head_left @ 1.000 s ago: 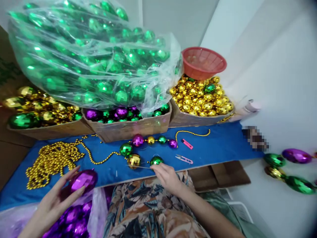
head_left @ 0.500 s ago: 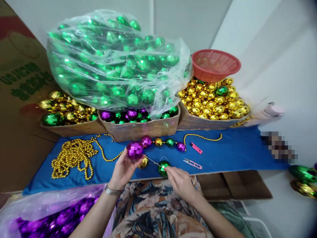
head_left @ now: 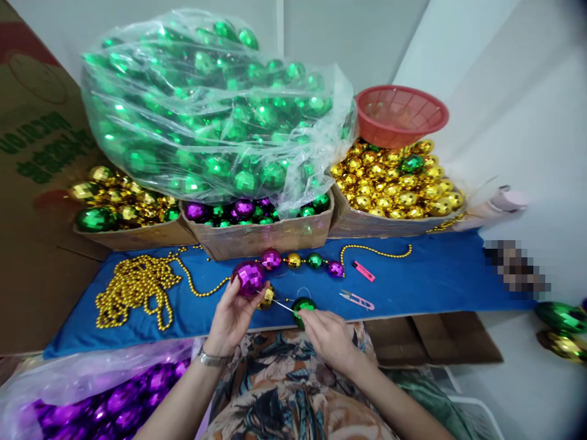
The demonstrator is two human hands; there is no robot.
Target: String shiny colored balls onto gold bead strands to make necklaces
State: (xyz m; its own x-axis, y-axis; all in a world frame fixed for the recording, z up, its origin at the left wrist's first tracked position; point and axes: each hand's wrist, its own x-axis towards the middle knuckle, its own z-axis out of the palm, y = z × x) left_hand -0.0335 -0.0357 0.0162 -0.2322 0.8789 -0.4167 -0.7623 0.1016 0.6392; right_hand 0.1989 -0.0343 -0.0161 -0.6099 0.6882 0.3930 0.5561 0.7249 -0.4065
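Note:
My left hand [head_left: 232, 318] is closed around a large shiny purple ball [head_left: 248, 278] above the blue cloth. In my right hand [head_left: 331, 336] the fingertips pinch a thin needle-like rod [head_left: 285, 305], which points at the lower side of the purple ball. Whether its tip is inside the ball I cannot tell. A gold ball [head_left: 266, 297] lies behind my left fingers, and a green ball [head_left: 303, 310] sits just behind my right fingertips, partly hidden. Beyond them runs a strung row with a smaller purple ball [head_left: 271, 260], a gold one, a green one [head_left: 314, 261] and another purple one.
Gold bead chain [head_left: 132, 293] is heaped at left. Pink snips [head_left: 358, 300] and a pink lighter [head_left: 364, 271] lie at right. Behind stand cardboard boxes of balls [head_left: 257, 240], a bag of green balls [head_left: 206, 116] and a red basket [head_left: 401, 116]. Purple balls [head_left: 123, 403] fill a bag below.
The rod has shifted slightly and shows more clearly between my hands. My right hand has moved a little down and left. The purple ball stays in my left hand.

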